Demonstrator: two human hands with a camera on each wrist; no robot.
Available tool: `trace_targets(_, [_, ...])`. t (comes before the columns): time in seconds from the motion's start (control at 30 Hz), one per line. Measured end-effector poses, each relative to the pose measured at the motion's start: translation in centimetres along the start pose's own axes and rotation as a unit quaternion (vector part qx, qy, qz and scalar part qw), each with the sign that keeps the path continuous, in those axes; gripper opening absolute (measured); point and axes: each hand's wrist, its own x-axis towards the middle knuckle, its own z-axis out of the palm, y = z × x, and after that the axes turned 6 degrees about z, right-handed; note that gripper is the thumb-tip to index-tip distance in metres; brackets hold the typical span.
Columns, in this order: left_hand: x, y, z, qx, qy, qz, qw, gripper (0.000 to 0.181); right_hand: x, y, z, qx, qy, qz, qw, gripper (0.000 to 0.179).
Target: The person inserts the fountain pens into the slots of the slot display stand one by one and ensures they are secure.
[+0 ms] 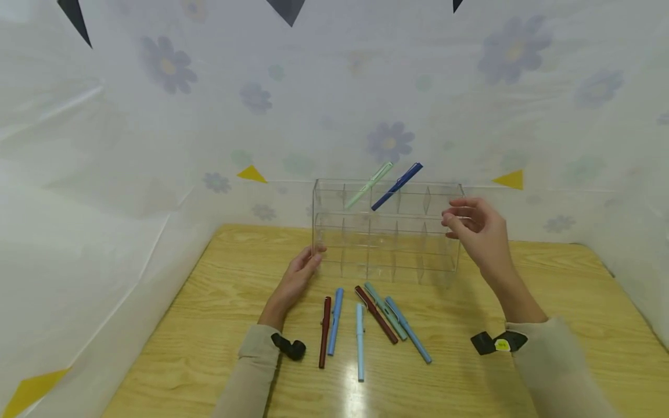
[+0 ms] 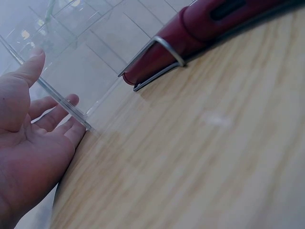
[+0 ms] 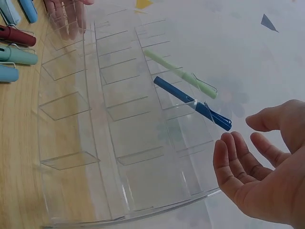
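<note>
A clear acrylic organizer (image 1: 384, 261) with tiered compartments stands upright on the table. My left hand (image 1: 298, 276) is at its lower left corner, fingers and thumb loosely spread across the side edge, as the left wrist view (image 2: 38, 138) shows. At the upper right side my right hand (image 1: 478, 229) hovers with fingers loosely bent and nothing between them; the right wrist view shows the hand (image 3: 267, 167) beside the top tier. Two pens lean side by side in that tier, one pale green pen (image 1: 370, 184) and one dark blue pen (image 1: 397, 187).
Several pens lie before the organizer: dark red pens (image 1: 324, 332) (image 1: 377, 316), a blue pen (image 1: 335, 322), a light blue pen (image 1: 360, 342), a teal pen (image 1: 385, 312) and a grey-blue pen (image 1: 409, 331). A flowered white curtain (image 1: 324, 104) hangs behind the wooden table (image 1: 188, 342).
</note>
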Motion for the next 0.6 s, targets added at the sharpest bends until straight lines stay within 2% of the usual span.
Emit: trace_targets(0.6, [0.1, 0.1, 0.0, 0.003, -0.001, -0.002, 1.0, 0.053, -3.7, 2.7, 0.3, 0.014, -0.001, 0.015, 0.9998, 0.025])
